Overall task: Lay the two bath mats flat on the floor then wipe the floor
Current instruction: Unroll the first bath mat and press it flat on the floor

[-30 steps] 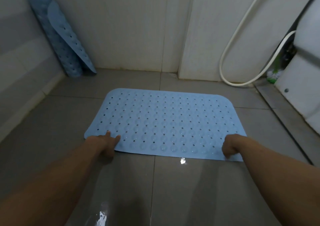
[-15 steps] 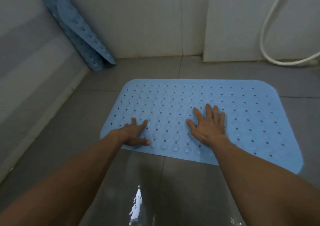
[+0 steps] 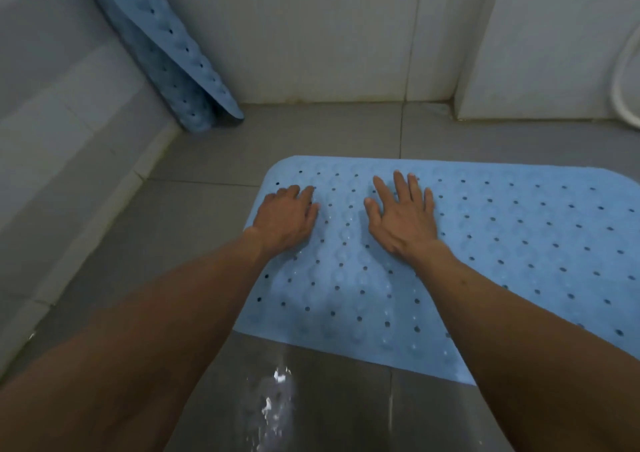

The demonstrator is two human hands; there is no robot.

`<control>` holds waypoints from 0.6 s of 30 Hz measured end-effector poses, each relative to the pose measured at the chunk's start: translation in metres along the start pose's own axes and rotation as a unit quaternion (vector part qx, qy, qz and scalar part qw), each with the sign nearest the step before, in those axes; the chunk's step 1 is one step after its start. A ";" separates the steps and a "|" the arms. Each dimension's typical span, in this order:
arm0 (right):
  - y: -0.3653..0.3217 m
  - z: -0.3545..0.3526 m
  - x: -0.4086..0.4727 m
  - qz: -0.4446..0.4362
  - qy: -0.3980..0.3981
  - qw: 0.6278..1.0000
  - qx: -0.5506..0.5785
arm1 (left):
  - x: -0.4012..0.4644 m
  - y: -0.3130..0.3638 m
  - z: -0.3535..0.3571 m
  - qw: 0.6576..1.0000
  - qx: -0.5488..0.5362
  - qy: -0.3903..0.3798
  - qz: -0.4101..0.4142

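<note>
A light blue bath mat (image 3: 502,250) with rows of small holes lies flat on the grey tiled floor (image 3: 194,216). My left hand (image 3: 285,217) rests palm down near the mat's far left corner, fingers slightly curled. My right hand (image 3: 403,216) presses flat on the mat beside it, fingers spread. Neither hand holds anything. A second, darker blue bath mat (image 3: 166,46) stands folded and leaning in the far left corner against the walls.
White tiled walls (image 3: 329,35) close the far side, and a low white ledge (image 3: 69,132) runs along the left. A white hose (image 3: 625,84) curves at the right edge. Water glistens on the floor near me (image 3: 273,406).
Both hands left the mat's near edge and slid forward over it toward its far left part, palms down. The view moved closer and to the left.
</note>
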State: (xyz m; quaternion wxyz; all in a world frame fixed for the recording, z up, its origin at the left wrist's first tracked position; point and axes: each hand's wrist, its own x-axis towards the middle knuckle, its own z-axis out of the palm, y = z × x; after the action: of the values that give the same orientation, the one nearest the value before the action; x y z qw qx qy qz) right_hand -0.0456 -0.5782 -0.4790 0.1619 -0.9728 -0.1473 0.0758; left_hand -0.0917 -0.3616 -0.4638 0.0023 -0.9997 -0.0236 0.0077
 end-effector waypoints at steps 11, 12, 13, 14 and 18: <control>-0.042 0.050 0.081 0.079 0.088 0.992 -0.033 | 0.092 -0.022 0.064 0.987 -0.159 0.035 0.004; -0.044 0.049 0.081 0.088 0.084 0.992 -0.036 | 0.091 -0.022 0.064 0.985 -0.166 0.047 0.002; -0.049 0.048 0.083 0.104 0.080 0.991 -0.031 | 0.092 -0.022 0.062 0.982 -0.178 0.057 -0.001; -0.055 0.047 0.086 0.125 0.082 0.989 -0.021 | 0.094 -0.021 0.060 0.980 -0.190 0.061 -0.009; -0.074 0.048 0.089 0.163 0.104 0.981 -0.025 | 0.092 -0.017 0.055 0.988 -0.146 0.050 -0.015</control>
State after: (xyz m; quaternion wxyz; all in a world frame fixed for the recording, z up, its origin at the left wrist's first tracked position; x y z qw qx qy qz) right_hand 0.0101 -0.4694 -0.5081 0.1377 -0.9900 0.0289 -0.0045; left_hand -0.0019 -0.3405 -0.5205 -0.1427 -0.9880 -0.0391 -0.0455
